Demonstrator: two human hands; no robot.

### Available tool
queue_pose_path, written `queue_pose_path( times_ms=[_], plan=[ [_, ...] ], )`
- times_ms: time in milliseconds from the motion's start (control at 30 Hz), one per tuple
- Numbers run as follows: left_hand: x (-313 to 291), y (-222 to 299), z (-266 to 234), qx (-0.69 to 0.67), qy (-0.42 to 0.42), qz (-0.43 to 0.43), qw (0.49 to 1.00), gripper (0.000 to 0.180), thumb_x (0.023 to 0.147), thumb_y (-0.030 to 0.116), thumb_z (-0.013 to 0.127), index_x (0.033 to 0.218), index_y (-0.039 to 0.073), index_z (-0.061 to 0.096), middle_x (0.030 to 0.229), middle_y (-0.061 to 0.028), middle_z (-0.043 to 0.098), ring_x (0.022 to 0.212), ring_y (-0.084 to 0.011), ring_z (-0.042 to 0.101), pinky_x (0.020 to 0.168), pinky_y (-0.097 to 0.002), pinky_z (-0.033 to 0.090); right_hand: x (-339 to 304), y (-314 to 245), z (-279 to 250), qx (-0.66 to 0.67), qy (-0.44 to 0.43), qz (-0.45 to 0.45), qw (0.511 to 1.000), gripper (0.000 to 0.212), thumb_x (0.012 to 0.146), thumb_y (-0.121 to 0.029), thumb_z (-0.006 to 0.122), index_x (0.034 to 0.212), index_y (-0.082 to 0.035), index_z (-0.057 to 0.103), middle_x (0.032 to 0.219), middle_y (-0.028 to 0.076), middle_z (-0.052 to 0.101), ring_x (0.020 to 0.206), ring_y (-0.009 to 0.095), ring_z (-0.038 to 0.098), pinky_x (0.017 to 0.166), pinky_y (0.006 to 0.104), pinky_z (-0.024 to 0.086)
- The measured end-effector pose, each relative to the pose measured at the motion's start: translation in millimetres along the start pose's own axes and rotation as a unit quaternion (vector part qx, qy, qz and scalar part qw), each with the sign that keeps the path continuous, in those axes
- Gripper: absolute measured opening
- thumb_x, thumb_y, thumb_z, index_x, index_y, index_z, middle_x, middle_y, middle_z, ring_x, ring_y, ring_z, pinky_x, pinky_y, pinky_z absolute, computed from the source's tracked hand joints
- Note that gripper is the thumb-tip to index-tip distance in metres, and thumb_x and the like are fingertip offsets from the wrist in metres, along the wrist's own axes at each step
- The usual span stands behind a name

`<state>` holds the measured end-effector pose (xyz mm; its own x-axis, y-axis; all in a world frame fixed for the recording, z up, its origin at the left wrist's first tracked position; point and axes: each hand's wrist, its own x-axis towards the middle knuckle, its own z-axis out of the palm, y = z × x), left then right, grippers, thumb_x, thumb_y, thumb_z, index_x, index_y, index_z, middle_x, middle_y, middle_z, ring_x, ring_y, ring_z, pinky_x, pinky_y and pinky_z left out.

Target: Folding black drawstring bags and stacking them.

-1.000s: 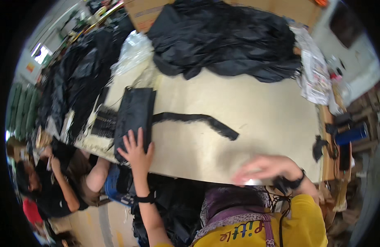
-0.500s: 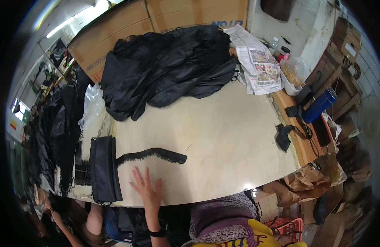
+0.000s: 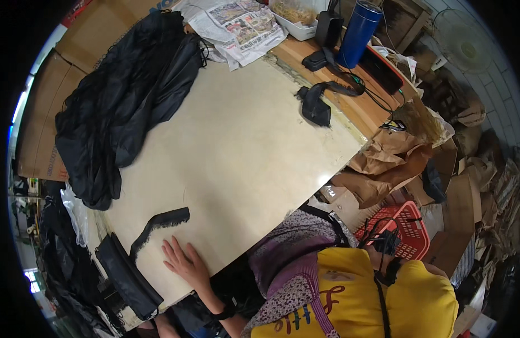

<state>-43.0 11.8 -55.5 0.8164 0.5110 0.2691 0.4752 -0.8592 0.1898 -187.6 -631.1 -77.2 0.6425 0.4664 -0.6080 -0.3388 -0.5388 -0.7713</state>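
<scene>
My left hand (image 3: 187, 265) rests flat on the pale tabletop (image 3: 232, 163) near its front edge, fingers spread and holding nothing. Just beyond the fingertips lies a narrow black fabric strip (image 3: 172, 216), bent, with a frayed lower edge. The strip's near end meets a folded black fabric piece (image 3: 127, 276) to the left of the hand. A patch of bare arm (image 3: 376, 258) shows by the yellow shirt, close to a red basket (image 3: 415, 231); my right hand itself cannot be made out.
A large heap of black fabric (image 3: 125, 107) covers the far left, against cardboard boxes (image 3: 40, 129). Newspaper (image 3: 237, 31) lies at the back. On the wooden ledge (image 3: 294, 59) stand a blue tumbler (image 3: 360, 34) and a phone (image 3: 381, 70). A black cloth scrap (image 3: 315, 110) sits by the right edge.
The view has swung to the right and down, bringing the red basket and yellow shirt further in. My left hand stays spread on the table below the strip.
</scene>
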Motion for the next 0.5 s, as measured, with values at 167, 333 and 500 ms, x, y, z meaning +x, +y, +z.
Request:
queue_pose_path(
  times_ms=[167,333,500],
  plan=[
    [-2,-2,-3,-0.003,0.004,-0.011,1.000,0.046,0.096,0.022,0.052,0.140,0.009,0.045,0.149,-0.0156,0.037,0.139,-0.0335,0.032,0.111,-0.0576,0.017,5,-8,2,-0.018,0.010,0.003,1.000,0.028,0.094,-0.026,0.058,0.108,-0.002,0.062,0.090,0.013,0.065,0.083,0.026,0.064,0.074,0.0399,0.051],
    [-6,-3,-8,0.000,0.006,0.005,1.000,0.047,0.094,0.020,0.055,0.139,0.009,0.046,0.149,-0.0162,0.037,0.139,-0.0351,0.032,0.110,-0.0586,0.017,55,-18,-15,-0.050,0.007,-0.033,0.998,0.027,0.093,-0.026,0.058,0.107,-0.002,0.062,0.089,0.013,0.065,0.083,0.027,0.064,0.073,0.0405,0.050],
    [-9,1,-9,-0.011,0.006,-0.011,1.000,0.048,0.092,0.019,0.057,0.138,0.007,0.047,0.148,-0.0174,0.037,0.139,-0.0365,0.031,0.111,-0.0588,0.016,97,-37,-43,-0.093,0.007,-0.066,0.993,0.027,0.093,-0.026,0.058,0.106,-0.003,0.063,0.088,0.014,0.065,0.082,0.028,0.064,0.073,0.0411,0.050]
  ],
)
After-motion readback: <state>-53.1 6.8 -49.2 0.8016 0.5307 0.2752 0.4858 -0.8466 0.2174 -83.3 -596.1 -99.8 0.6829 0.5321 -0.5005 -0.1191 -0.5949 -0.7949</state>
